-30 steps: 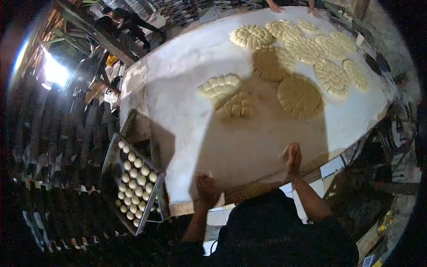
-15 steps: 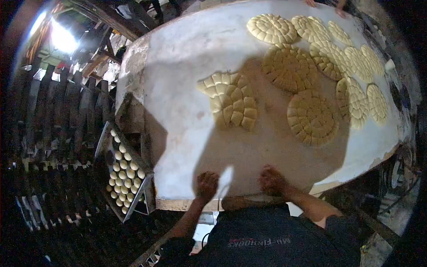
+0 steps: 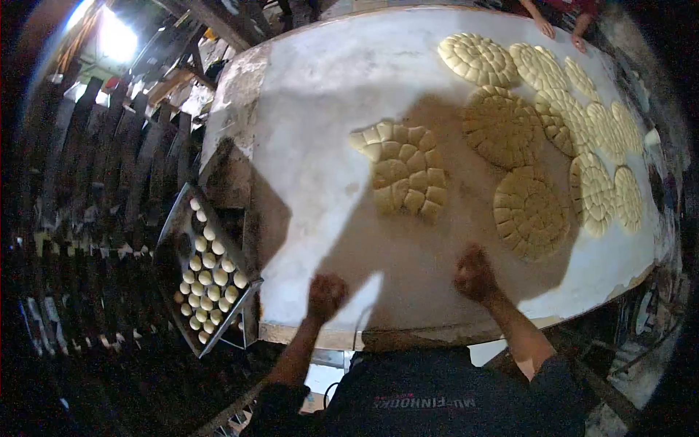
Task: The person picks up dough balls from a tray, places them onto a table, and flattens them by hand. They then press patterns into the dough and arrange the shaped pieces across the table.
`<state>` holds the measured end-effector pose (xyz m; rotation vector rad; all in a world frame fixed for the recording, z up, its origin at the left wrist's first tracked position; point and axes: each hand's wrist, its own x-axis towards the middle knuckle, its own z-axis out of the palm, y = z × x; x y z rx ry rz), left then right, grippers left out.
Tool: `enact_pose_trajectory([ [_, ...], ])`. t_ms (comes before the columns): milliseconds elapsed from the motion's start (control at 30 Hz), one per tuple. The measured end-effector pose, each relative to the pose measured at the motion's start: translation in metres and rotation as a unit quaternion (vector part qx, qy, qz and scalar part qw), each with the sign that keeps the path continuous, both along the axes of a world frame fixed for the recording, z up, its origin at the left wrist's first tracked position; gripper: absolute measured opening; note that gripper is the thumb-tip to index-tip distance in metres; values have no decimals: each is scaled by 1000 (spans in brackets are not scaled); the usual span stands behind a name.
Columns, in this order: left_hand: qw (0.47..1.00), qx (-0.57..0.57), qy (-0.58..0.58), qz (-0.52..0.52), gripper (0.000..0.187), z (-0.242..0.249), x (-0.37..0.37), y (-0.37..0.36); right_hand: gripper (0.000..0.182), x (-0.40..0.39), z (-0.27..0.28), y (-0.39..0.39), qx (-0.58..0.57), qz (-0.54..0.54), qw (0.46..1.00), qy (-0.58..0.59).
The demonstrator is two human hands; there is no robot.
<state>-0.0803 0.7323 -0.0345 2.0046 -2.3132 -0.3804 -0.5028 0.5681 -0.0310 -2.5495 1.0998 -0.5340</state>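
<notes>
My left hand (image 3: pixel 327 296) rests low over the pale tabletop (image 3: pixel 306 124) near its front edge, fingers curled in. Across from it, my right hand (image 3: pixel 475 273) is also closed, a little farther from the edge. Whatever lies under or inside either hand is hidden, and shadow covers them. Beyond them lies an irregular patch of cut dough pieces (image 3: pixel 409 171), pressed side by side. A round, flat dough disc (image 3: pixel 531 211), scored into segments, is nearest to my right hand.
Several more scored dough rounds (image 3: pixel 502 125) cover the far right of the table. A tray (image 3: pixel 251 295) with several small dough balls (image 3: pixel 206 277) stands tilted at the left edge. Another person's hands (image 3: pixel 545 28) rest at the far edge. Dark wooden slats (image 3: pixel 109 160) stand left.
My hands have moved apart and farther in from the front edge, the right one more so. The view has shifted, so the dough appears farther right. More of the other person shows.
</notes>
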Motion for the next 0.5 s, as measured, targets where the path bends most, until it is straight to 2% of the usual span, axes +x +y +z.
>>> enact_pose_trajectory([
  [67,982,-133,-1,131,27,48,6,-48,25,13,4,-31,-55,-98,994,0],
  [100,964,-118,102,214,28,54,10,-72,24,31,5,-45,-87,-141,986,-7],
  [133,971,-113,68,201,30,11,18,-84,23,49,8,-44,-82,-176,981,-27],
  [167,959,-121,147,209,29,14,2,-103,23,66,12,-42,-78,-209,974,-49],
  [233,945,-138,224,192,21,10,-23,-107,22,105,36,-36,-4,-257,959,-120],
  [267,937,-145,262,182,17,7,-35,-109,22,118,32,-27,1,-251,960,-123],
  [300,975,-37,204,80,22,61,-44,-92,23,119,23,-9,7,-248,961,-125],
  [333,981,-91,157,65,29,61,-51,-63,23,110,9,12,-46,-194,976,-89],
  [367,978,-114,167,48,33,46,-50,-34,23,99,-3,28,-102,-145,983,-54],
  [400,974,-136,176,32,38,30,-49,-4,25,88,12,35,-71,-101,992,-26],
  [433,968,-92,229,30,38,29,-28,6,26,75,35,37,-37,-59,998,7],
  [467,958,-48,281,33,39,24,-8,17,27,69,52,31,139,-155,978,-11],
  [500,947,31,316,49,38,66,20,29,27,56,62,23,312,-246,917,-26],
])
